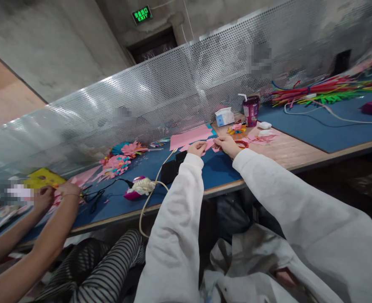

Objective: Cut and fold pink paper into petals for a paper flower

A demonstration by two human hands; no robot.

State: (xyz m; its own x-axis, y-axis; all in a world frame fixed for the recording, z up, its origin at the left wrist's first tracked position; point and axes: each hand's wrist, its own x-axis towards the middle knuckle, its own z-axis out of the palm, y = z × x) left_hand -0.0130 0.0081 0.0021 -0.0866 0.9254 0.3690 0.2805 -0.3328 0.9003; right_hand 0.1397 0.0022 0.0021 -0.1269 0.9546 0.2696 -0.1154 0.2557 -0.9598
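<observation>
At left, ruffled paper flowers (118,164) lie on the blue tabletop (219,172) before a perforated metal screen (160,86). Mid-table, the left hand (197,148) pinches a small, flat pink paper piece (209,144), its right end grasped by the right hand (228,145); a glossy purple cup (251,112) stands farther right.

A paper piece (209,144) was between the left hand (197,148) and right hand (228,145), over the table (219,172). A paper sheet (188,137) lay behind — tissue pack (224,117), then cup (251,111), to its right. Leftward lay a power strip (143,185), paper flowers (117,165) beyond it — a screen (160,92) behind these.
</observation>
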